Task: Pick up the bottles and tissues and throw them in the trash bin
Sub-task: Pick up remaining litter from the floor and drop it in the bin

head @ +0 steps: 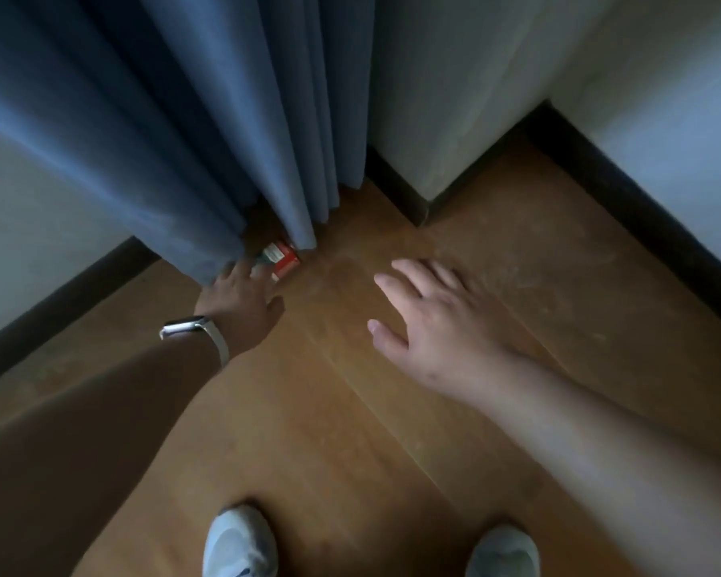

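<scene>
A bottle with a red and white label [283,260] lies on the wooden floor at the foot of a blue curtain [192,131], partly hidden by its folds. My left hand [242,297], with a watch on the wrist, reaches to the bottle; its fingertips touch or nearly touch the near end, and the curtain edge covers part of the fingers. My right hand [429,314] hovers over the floor to the right of the bottle, fingers spread, holding nothing. No tissues and no trash bin are in view.
White walls with dark baseboards [625,177] form a corner and a jutting pillar [425,210] behind the curtain. My two light shoes [240,543] stand at the bottom edge on the wooden floor [350,431].
</scene>
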A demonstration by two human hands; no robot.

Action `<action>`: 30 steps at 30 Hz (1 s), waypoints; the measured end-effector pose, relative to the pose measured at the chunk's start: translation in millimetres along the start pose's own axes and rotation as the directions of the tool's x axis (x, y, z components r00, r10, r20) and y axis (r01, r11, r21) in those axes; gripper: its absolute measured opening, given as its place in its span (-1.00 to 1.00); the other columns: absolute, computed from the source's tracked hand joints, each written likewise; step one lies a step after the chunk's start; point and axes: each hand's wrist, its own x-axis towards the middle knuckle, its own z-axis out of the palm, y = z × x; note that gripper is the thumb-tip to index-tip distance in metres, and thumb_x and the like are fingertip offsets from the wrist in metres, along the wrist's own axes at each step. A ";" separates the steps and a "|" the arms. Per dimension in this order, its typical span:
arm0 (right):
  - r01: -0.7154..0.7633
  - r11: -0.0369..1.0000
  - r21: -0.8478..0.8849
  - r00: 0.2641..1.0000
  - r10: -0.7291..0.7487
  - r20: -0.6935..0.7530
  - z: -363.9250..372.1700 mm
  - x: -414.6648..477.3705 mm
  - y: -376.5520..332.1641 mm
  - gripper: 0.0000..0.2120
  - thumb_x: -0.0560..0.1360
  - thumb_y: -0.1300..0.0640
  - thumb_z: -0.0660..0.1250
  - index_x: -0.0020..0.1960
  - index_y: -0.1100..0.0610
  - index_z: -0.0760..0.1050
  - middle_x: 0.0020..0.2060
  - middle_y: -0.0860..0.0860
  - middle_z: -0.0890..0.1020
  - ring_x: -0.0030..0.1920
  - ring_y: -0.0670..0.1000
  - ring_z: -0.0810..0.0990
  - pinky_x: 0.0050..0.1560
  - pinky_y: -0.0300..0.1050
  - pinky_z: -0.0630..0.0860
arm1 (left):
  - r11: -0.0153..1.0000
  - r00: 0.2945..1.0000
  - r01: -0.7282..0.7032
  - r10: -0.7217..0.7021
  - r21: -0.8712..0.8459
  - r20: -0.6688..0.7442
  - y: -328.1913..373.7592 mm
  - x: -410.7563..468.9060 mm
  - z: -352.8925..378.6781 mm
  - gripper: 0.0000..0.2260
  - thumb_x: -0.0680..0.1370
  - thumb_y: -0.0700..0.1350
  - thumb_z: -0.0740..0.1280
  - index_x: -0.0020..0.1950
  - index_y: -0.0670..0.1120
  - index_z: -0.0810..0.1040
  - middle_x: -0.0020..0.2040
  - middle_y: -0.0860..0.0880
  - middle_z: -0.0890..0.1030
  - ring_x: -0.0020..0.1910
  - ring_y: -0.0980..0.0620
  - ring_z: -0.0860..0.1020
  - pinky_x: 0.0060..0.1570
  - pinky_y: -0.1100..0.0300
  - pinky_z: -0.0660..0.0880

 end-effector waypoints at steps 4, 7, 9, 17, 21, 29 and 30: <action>0.002 0.997 -0.083 0.999 0.001 0.038 49.3 32.0 35.2 -0.41 0.52 -0.26 -0.03 0.46 -0.01 0.27 0.43 0.02 0.32 0.39 0.11 0.26 0.33 0.14 0.24 | 0.998 0.998 0.050 -0.052 -0.027 -0.045 -18.2 53.9 55.6 -0.39 0.49 0.06 0.37 0.48 -0.08 0.28 0.39 -0.22 0.37 0.34 -0.29 0.33 0.22 -0.17 0.37; 0.002 0.994 -0.112 0.999 0.004 0.055 65.5 43.5 47.8 -0.42 0.54 -0.26 -0.03 0.47 -0.03 0.22 0.45 0.00 0.28 0.42 0.08 0.21 0.37 0.10 0.19 | 0.997 0.998 0.066 -0.066 -0.046 -0.007 -25.4 72.4 79.0 -0.32 0.46 0.06 0.40 0.49 -0.11 0.24 0.37 -0.25 0.38 0.27 -0.32 0.39 0.17 -0.17 0.42; 0.016 0.993 -0.121 0.998 -0.009 0.055 70.3 45.9 49.9 -0.43 0.55 -0.26 0.00 0.47 -0.02 0.22 0.46 0.00 0.27 0.42 0.07 0.19 0.37 0.08 0.18 | 0.998 0.998 0.058 -0.058 -0.007 0.008 -30.3 77.1 87.3 -0.27 0.43 0.07 0.42 0.50 -0.10 0.20 0.34 -0.25 0.39 0.21 -0.32 0.44 0.11 -0.14 0.44; -0.033 0.992 -0.126 0.997 0.041 0.062 67.5 40.2 55.5 -0.44 0.56 -0.26 -0.01 0.48 -0.04 0.19 0.48 0.00 0.23 0.45 0.06 0.16 0.38 0.06 0.16 | 0.999 0.998 -0.041 0.041 -0.008 0.054 -22.8 65.7 100.0 -0.27 0.44 0.13 0.41 0.50 -0.05 0.18 0.23 -0.21 0.50 0.10 -0.23 0.53 0.02 -0.03 0.44; -0.070 0.986 -0.151 0.996 0.079 0.052 63.0 33.0 54.2 -0.44 0.55 -0.26 0.00 0.47 -0.03 0.21 0.47 0.00 0.25 0.44 0.07 0.18 0.37 0.06 0.18 | 0.987 0.989 -0.144 0.146 -0.071 0.026 5.7 52.4 84.9 -0.29 0.43 0.19 0.41 0.46 -0.01 0.20 0.21 -0.14 0.52 0.08 -0.16 0.55 -0.07 0.04 0.46; -0.299 0.942 -0.151 0.954 0.293 -0.062 21.0 -22.1 74.0 -0.45 0.54 -0.26 0.05 0.44 -0.04 0.26 0.45 -0.02 0.29 0.40 0.06 0.25 0.31 0.04 0.23 | 0.897 0.900 -0.436 0.434 -0.075 -0.042 110.0 33.4 33.2 -0.25 0.41 0.24 0.36 0.50 0.09 0.12 0.25 -0.05 0.50 0.09 -0.09 0.55 -0.10 0.07 0.53; -0.340 0.929 -0.146 0.940 0.333 -0.068 13.8 -37.3 79.9 -0.45 0.54 -0.27 0.04 0.45 -0.05 0.25 0.45 -0.03 0.27 0.41 0.05 0.24 0.32 0.05 0.23 | 0.881 0.885 -0.466 0.463 -0.089 -0.046 125.9 30.9 25.0 -0.25 0.40 0.23 0.37 0.50 0.09 0.13 0.24 -0.05 0.51 0.09 -0.09 0.55 -0.08 0.07 0.53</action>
